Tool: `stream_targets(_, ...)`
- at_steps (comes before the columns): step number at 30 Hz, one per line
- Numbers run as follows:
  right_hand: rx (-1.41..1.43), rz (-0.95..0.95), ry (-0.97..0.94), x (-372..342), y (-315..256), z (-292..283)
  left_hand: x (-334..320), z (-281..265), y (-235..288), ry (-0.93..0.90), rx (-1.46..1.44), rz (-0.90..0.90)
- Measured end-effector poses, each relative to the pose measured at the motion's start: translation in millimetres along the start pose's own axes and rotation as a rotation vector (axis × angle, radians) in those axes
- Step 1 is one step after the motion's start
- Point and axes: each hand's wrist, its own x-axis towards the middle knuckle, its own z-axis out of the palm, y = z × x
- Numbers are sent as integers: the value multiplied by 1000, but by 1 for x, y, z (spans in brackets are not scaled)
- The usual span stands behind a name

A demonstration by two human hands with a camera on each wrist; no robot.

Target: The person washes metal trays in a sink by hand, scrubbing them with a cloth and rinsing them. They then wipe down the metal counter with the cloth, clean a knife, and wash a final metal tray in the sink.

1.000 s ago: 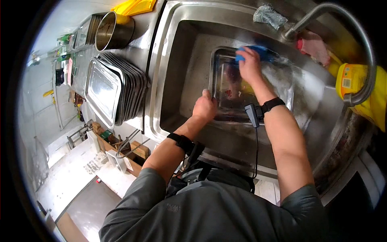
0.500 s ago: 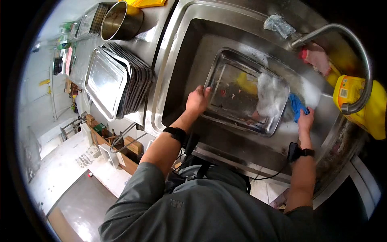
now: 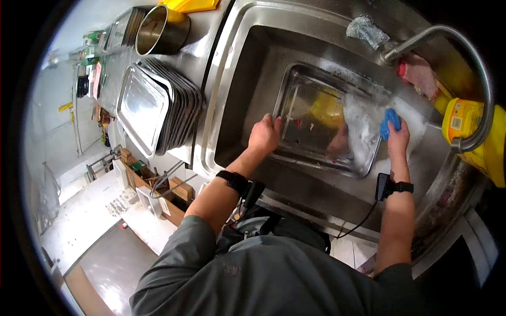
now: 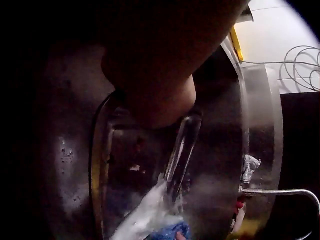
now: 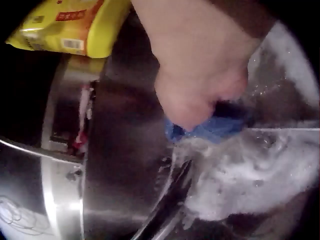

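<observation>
In the head view a rectangular metal tray lies in the sink, with white suds over its right part and small food bits near its left. The left hand grips the tray's left rim, thumb up; its fingertips are hidden. At the tray's right end the right hand holds a blue cloth bunched in its fingers. The right wrist view shows that blue cloth under the right hand, against the tray's rim beside foam.
A stack of metal trays and a metal pot stand left of the sink. The curved faucet, a yellow bottle, a pink cloth and a grey scrubber are at the far right side.
The right hand with the blue cloth has moved from the tray's far side to its right end, then slightly up. Suds now show on the tray. The left hand stays at the left rim.
</observation>
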Motion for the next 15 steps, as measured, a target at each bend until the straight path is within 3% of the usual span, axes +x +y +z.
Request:
stream_targets(2,-48,-298,102,-24,-39,10,-11,3,3,-16,2,2)
stream_targets(4,-134,-396,103,-2,-16,26,-10,4,9,4,-26,0)
stream_targets(6,-599,-374,-37,1,-9,41,-16,6,8,-23,-19,-22)
stream_targets(11,-718,-146,23,11,-3,114,-15,5,7,-152,79,-41)
stream_targets(15,-559,57,-46,-11,-60,153,-10,3,4,-165,146,-23)
